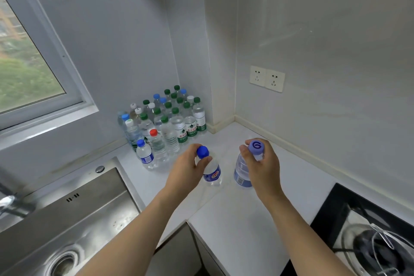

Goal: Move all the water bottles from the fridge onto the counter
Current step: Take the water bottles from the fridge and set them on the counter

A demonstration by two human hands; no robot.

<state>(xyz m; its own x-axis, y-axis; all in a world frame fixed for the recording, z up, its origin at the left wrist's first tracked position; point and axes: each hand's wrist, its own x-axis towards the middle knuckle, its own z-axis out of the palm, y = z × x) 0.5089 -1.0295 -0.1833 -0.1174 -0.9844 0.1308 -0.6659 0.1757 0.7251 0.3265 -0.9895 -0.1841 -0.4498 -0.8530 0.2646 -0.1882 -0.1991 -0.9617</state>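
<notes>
In the head view, two water bottles are held upright over the white surface (242, 219), one in each hand. A small bottle with a dark blue cap (211, 170) is gripped at the neck by the left hand (188, 168), the fingers (205, 160) curled just under the cap. A bottle with a pale purple cap (243, 169) is held at the top by the right hand (262, 166), whose fingers are wrapped round the neck below the cap. Both bottles appear to touch the surface or sit just above it; which cannot be told. They are set apart from each other. A large cluster of bottles (165, 123) is stood in the corner by the wall, mostly green-capped, with some blue, white and one red. A steel sink (67, 219) is seen to the left, a window (26, 69) above it, a stove (369, 231) at the right, and two wall sockets (267, 78) on the wall.
</notes>
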